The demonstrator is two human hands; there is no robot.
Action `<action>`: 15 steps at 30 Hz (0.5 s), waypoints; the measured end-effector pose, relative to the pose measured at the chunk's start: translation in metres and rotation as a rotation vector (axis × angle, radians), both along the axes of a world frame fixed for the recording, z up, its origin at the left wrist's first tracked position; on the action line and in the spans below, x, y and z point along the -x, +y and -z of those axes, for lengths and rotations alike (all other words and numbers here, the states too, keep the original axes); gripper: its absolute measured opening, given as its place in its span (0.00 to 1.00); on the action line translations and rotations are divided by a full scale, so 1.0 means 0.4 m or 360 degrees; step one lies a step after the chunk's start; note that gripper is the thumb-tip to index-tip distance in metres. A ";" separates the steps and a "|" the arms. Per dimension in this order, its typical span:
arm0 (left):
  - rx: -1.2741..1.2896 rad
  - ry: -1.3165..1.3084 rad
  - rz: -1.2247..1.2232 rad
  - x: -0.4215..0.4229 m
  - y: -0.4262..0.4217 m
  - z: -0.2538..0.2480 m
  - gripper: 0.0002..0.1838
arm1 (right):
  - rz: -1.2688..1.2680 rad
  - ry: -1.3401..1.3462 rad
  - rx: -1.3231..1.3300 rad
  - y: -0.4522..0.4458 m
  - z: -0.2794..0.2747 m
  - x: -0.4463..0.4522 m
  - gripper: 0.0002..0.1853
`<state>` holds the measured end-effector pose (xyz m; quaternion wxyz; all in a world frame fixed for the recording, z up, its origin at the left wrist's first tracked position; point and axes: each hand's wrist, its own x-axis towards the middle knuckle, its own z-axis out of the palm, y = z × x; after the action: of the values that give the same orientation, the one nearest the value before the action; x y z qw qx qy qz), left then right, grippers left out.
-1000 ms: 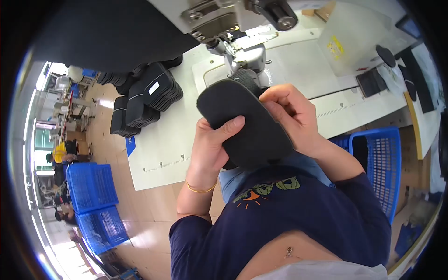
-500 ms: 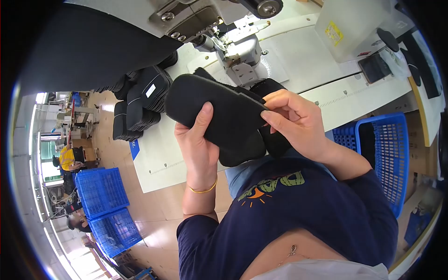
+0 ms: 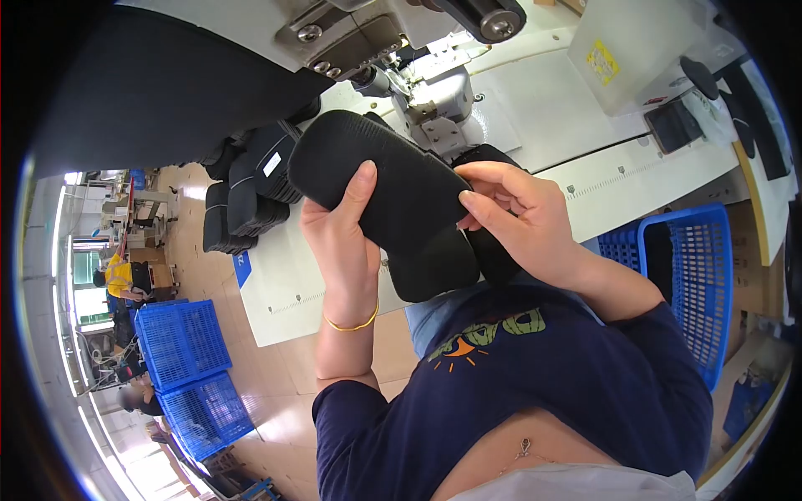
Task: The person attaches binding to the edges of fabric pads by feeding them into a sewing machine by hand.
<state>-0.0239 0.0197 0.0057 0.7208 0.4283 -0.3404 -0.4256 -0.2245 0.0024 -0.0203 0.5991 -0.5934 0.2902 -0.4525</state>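
A black padded fabric piece (image 3: 393,192), rounded at its upper left end, is held up in front of my body. My left hand (image 3: 342,234) grips its left side, thumb lying flat on top and fingers hidden underneath. At the right edge of the same piece, my right hand (image 3: 522,209) is closed in a pinch, thumb and forefinger at the border. Another black part hangs below the right hand, partly covered. Just beyond the piece stands a sewing machine (image 3: 439,100), its needle area behind the fabric.
Stacks of black fabric pieces (image 3: 255,188) lie at the table's left end, one with a white label. A blue basket (image 3: 685,284) stands at the right. Blue crates (image 3: 184,342) sit on the floor at left, near a person in yellow (image 3: 119,275). A phone (image 3: 672,125) rests on the white table (image 3: 576,108).
The fabric piece has turned a little, so more of its flat face shows. My left hand has shifted slightly left; my right hand stays at the edge, moved slightly left.
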 end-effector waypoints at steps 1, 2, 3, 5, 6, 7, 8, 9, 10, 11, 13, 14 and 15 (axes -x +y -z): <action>-0.0014 -0.0015 -0.0008 -0.004 -0.007 -0.001 0.14 | -0.0046 0.0017 -0.0054 -0.004 -0.005 0.001 0.16; -0.0008 -0.0017 -0.0008 -0.006 -0.013 -0.002 0.14 | -0.0029 -0.0018 -0.0111 -0.006 -0.012 -0.001 0.15; -0.0004 -0.0019 -0.0006 -0.008 -0.018 -0.002 0.14 | -0.0010 -0.0054 -0.0169 -0.008 -0.018 -0.005 0.14; 0.0027 -0.0008 0.0001 -0.009 -0.028 -0.003 0.14 | -0.0039 -0.0058 -0.0240 -0.016 -0.027 -0.005 0.12; 0.0048 0.0007 0.0005 -0.008 -0.031 -0.003 0.14 | -0.0087 -0.0025 -0.0257 -0.026 -0.030 -0.002 0.11; 0.0068 0.0019 0.0009 -0.008 -0.034 -0.005 0.14 | -0.0136 0.0005 -0.0275 -0.033 -0.031 -0.001 0.10; 0.0059 0.0020 0.0003 -0.012 -0.037 -0.002 0.13 | -0.0102 -0.0024 -0.0248 -0.035 -0.031 -0.004 0.09; 0.0057 0.0020 -0.0003 -0.019 -0.043 0.004 0.13 | -0.0067 -0.0054 -0.0215 -0.038 -0.030 -0.009 0.08; 0.0061 0.0019 -0.0007 -0.024 -0.051 0.002 0.13 | -0.0032 -0.0085 -0.0175 -0.043 -0.032 -0.015 0.09; 0.0061 -0.0081 -0.0035 -0.025 -0.062 -0.005 0.13 | -0.0016 -0.0056 -0.0119 -0.051 -0.032 -0.017 0.08; 0.0060 -0.0279 -0.0100 -0.023 -0.082 -0.027 0.12 | 0.0012 0.0003 -0.0009 -0.065 -0.035 -0.021 0.06; 0.0014 -0.0328 -0.0094 -0.028 -0.090 -0.034 0.12 | 0.0009 -0.0040 -0.0046 -0.069 -0.040 -0.026 0.06; -0.0031 -0.0376 -0.0086 -0.037 -0.103 -0.042 0.12 | 0.0007 -0.0083 -0.0082 -0.075 -0.046 -0.034 0.06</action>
<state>-0.0089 -0.0216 0.0226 0.6827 0.4914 -0.4072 -0.3559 -0.2109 -0.0278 -0.0019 0.6205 -0.5652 0.2875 -0.4614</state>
